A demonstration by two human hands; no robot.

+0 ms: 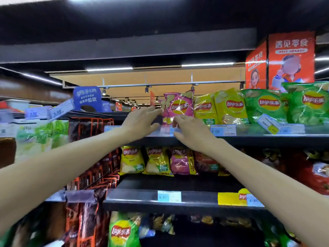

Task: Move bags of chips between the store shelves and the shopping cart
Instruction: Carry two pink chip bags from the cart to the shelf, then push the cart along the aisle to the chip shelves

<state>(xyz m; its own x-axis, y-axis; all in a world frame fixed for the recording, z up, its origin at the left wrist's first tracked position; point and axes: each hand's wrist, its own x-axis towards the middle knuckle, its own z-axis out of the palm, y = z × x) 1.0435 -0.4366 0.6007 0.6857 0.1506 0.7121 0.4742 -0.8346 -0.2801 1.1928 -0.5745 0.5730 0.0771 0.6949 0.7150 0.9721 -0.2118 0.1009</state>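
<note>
Both hands up at top shelf (pixel 249 138). Left hand (pixel 140 122) touches pink bag's (pixel 179 106) left edge w/ loose fingers; right hand (pixel 191 131) sits at its base, grip unclear. Bag stands on shelf, leftmost in row. Cart not in view, so progress can't be judged.

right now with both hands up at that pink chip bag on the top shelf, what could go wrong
The pink bag stands upright, pressed against the yellow bags beside it; pulling it out may tip those off the shelf edge. The left hand and right hand touch only its lower corners, so the slick bag could slip. The shopping cart is out of view, so the lowering would be unsighted.
</note>
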